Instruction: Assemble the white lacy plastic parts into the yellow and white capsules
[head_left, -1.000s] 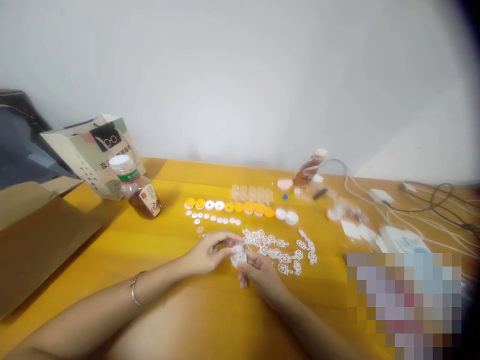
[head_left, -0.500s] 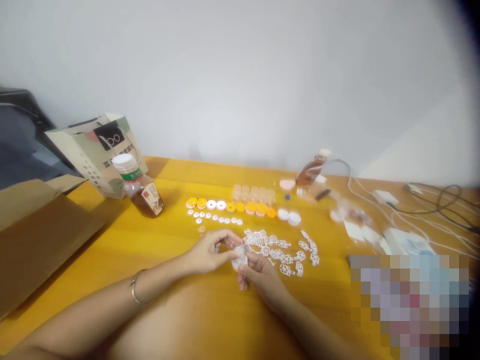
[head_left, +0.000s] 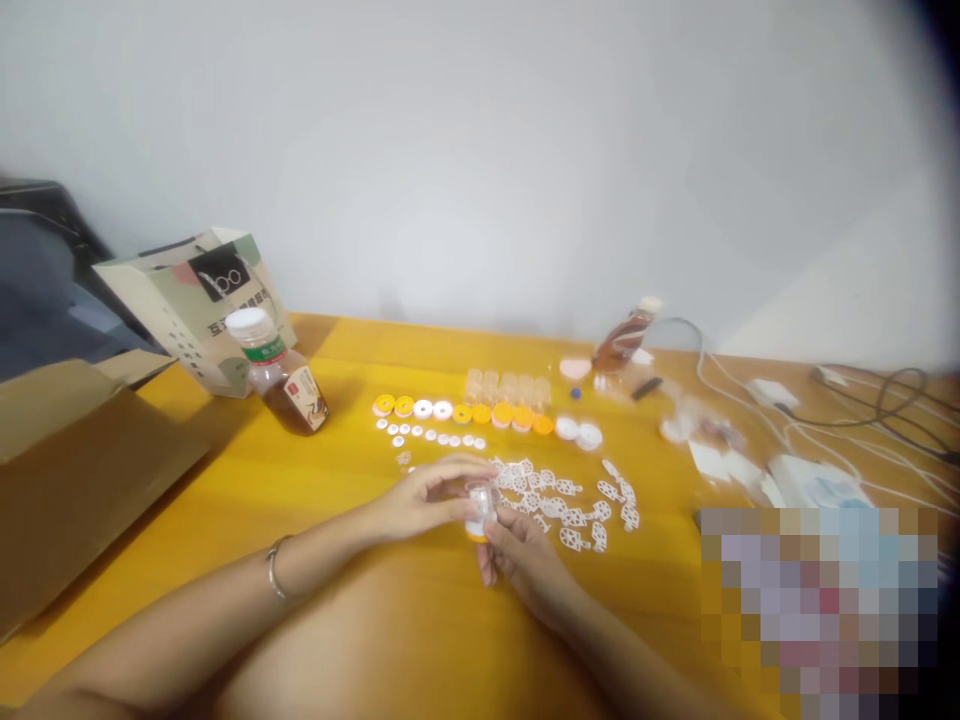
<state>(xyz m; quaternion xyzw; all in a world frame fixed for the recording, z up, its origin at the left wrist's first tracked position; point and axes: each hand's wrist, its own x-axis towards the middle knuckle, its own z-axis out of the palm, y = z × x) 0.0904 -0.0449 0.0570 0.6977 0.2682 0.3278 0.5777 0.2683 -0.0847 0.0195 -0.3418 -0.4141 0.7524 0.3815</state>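
Between my two hands is a small clear plastic container (head_left: pixel 481 498) with a white and yellow-orange base, held roughly upright. My left hand (head_left: pixel 431 500) grips it from the left, thumb against its side and fingers curled behind. From the right, my right hand (head_left: pixel 521 550) closes on its lower part with thumb and fingers. Just beyond my right hand lie many white openwork plastic pieces (head_left: pixel 574 518). Ahead of my hands runs a row of yellow and white round discs (head_left: pixel 501 414), with a line of small white discs (head_left: pixel 430 435) in front of it.
Clear cups (head_left: pixel 508 388) stand behind the discs. At left are a bottle of brown liquid (head_left: pixel 289 385), a paper bag (head_left: pixel 202 320) and a cardboard box (head_left: pixel 90 490). Another brown bottle (head_left: pixel 624 335), cables (head_left: pixel 832 440) and a white box (head_left: pixel 814 485) are at right.
The container in my hands has turned, so its clear top and yellow-orange base show more plainly. My hands have shifted only slightly; the other things stay put.
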